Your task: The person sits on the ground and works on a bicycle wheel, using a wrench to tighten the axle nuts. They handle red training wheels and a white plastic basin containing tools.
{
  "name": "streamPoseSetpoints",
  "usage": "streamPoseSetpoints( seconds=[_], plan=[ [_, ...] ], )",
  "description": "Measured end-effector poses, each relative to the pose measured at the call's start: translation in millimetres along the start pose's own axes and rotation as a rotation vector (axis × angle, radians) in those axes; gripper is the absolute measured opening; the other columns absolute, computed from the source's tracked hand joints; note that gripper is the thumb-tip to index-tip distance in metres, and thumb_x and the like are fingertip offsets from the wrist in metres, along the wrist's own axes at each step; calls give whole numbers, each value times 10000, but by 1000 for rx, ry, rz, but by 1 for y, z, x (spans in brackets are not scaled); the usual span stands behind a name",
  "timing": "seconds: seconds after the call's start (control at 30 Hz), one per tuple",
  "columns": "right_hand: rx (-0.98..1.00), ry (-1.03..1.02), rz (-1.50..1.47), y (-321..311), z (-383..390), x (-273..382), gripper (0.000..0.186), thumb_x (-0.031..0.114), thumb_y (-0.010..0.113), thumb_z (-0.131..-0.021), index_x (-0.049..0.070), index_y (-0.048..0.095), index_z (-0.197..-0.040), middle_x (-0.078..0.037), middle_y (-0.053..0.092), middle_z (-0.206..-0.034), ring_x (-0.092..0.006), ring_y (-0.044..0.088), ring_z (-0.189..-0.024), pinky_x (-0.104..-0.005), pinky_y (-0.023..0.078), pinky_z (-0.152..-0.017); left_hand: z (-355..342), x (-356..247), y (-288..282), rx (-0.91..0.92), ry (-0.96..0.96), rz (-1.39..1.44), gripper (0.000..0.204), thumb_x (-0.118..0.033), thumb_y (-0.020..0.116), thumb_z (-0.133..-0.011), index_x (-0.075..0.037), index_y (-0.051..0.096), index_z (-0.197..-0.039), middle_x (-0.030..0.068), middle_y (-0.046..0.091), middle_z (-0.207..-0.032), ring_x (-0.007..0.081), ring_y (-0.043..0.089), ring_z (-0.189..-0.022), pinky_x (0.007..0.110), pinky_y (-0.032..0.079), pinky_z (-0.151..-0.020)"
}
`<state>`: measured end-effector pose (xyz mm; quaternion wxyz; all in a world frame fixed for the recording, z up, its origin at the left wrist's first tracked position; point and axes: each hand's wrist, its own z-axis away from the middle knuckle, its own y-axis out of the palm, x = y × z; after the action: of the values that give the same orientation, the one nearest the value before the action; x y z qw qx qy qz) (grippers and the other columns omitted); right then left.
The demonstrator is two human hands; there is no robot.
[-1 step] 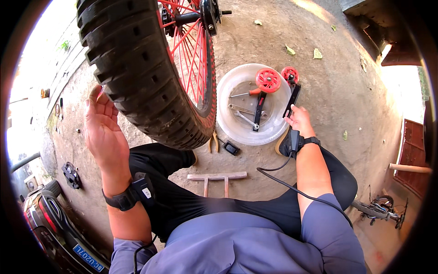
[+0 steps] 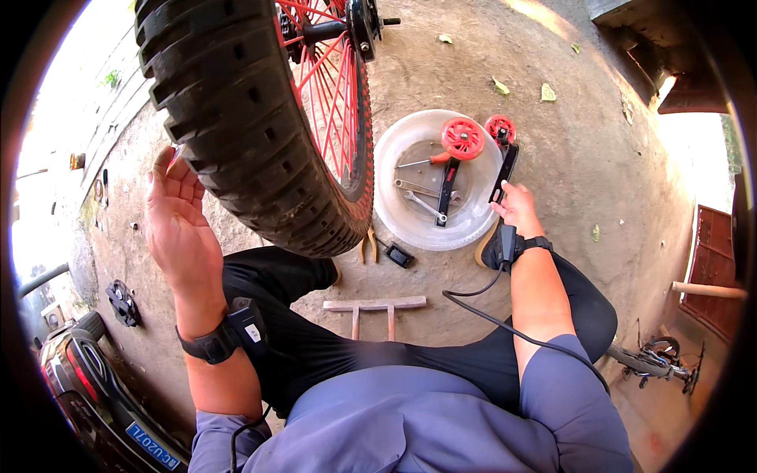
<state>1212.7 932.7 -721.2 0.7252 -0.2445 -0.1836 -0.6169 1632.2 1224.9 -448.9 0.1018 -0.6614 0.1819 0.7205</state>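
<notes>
A bicycle wheel with a thick black knobbly tyre and red spokes rises in front of me. My left hand is at the tyre's left side, palm up, fingers loosely apart; the tyre partly covers the fingertips, so contact cannot be made out. With my right hand I pinch the lower end of the black bracket of a training wheel, whose red wheel points away from me. A second training wheel lies across a translucent plastic basin, together with a screwdriver and wrenches.
Between my feet lie pliers and a small black box-shaped device. Closer to me is a metal T-shaped frame. A pedal-like black part and a dark vehicle are at left. Another bicycle lies at right.
</notes>
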Motion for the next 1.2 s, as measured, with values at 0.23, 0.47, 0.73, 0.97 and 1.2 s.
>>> streamPoseSetpoints(
  seconds=[0.23,0.47,0.73,0.97,1.2],
  plan=[
    [-82,-84,228,16,22,-5,563,256,676,-934,34,434,-1391,-148,535,-1250,-271,587,-965,-417,557,-770,1,-6,1,2,1,58,475,-302,303,-1086,43,463,-1371,210,622,-1263,285,589,-1196,388,430,-1037],
    [-27,-80,262,10,22,-9,710,241,709,-910,41,337,-1481,-177,496,-1323,-286,564,-1045,-444,555,-813,2,-9,-6,19,13,68,474,-301,287,-1084,40,462,-1363,212,616,-1267,295,584,-1202,394,423,-1041],
    [-92,-97,203,23,39,-15,613,209,666,-931,37,372,-1441,-141,527,-1230,-238,574,-954,-409,556,-756,2,-10,-10,21,4,77,483,-305,271,-1083,38,462,-1364,216,609,-1275,293,572,-1217,395,409,-1054],
    [-88,-85,235,42,42,-40,679,196,661,-931,55,331,-1508,-141,552,-1263,-255,606,-918,-408,547,-728,1,-12,-20,26,16,111,483,-310,290,-1084,48,457,-1361,218,612,-1265,300,579,-1204,403,420,-1058],
    [85,-53,339,83,75,-46,626,221,670,-935,35,377,-1456,-144,553,-1263,-218,638,-877,-385,527,-727,-1,-19,-34,-18,19,152,474,-305,313,-1082,55,457,-1355,219,617,-1259,304,590,-1189,397,416,-1051]
  ],
)
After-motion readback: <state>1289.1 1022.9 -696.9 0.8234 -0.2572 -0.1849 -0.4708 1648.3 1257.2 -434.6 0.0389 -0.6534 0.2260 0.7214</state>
